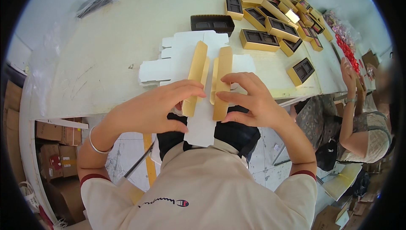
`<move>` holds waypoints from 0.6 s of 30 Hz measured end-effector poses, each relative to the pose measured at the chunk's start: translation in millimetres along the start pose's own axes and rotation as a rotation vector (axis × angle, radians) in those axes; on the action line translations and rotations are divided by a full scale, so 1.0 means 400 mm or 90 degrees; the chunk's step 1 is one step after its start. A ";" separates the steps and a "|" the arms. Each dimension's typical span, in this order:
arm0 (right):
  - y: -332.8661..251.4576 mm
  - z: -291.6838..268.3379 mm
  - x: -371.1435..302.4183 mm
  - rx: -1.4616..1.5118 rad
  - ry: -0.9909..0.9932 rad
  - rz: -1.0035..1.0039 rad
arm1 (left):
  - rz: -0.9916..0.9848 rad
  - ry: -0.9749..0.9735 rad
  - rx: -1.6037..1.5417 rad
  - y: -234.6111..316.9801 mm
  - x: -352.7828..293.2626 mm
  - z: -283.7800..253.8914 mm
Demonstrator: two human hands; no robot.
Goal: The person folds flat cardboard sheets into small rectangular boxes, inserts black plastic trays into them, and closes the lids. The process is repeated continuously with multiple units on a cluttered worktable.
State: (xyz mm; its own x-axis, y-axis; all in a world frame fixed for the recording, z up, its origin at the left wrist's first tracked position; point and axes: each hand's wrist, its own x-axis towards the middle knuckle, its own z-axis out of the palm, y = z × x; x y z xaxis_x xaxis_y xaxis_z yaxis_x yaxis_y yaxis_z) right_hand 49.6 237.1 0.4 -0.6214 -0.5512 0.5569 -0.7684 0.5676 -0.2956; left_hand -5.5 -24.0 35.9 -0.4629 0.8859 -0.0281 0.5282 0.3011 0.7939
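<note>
A partly folded carton blank point(199, 124) stands in front of me at the table's near edge. It has a white base strip, a raised gold left wall point(198, 61) and a raised gold right wall point(225, 65). My left hand point(148, 105) has its fingers curled against the left wall, its thumb lower down by the base. On the other side my right hand point(253, 103) grips the right wall between bent fingers and thumb. Beneath and behind it lie flat white carton blanks point(154, 70), stacked with their tabs showing.
A black plastic tray point(211, 23) lies behind the blanks. Gold boxes with black inserts point(259, 39) are heaped at the back right, one box point(301, 71) nearer. A plastic-wrapped bundle point(99, 1) is far left. At right, a co-worker's arm point(354, 132) reaches to the table by red items point(347, 50).
</note>
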 end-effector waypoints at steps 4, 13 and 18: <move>-0.015 0.024 0.012 -0.003 0.031 0.026 | -0.049 0.025 0.055 -0.006 0.016 0.018; -0.023 0.067 0.019 0.150 0.040 0.135 | 0.024 0.207 0.121 -0.013 0.089 0.093; -0.068 0.002 0.020 0.313 0.007 0.236 | 0.084 0.247 0.161 -0.030 0.090 0.105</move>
State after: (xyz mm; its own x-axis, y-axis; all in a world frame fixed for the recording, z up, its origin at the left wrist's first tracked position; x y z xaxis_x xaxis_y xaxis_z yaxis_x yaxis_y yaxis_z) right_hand 65.2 216.9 12.3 -0.8611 -0.3628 0.3561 -0.4838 0.3697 -0.7933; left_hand 1.2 19.1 -0.1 -0.5866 0.7396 0.3300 0.7343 0.3139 0.6019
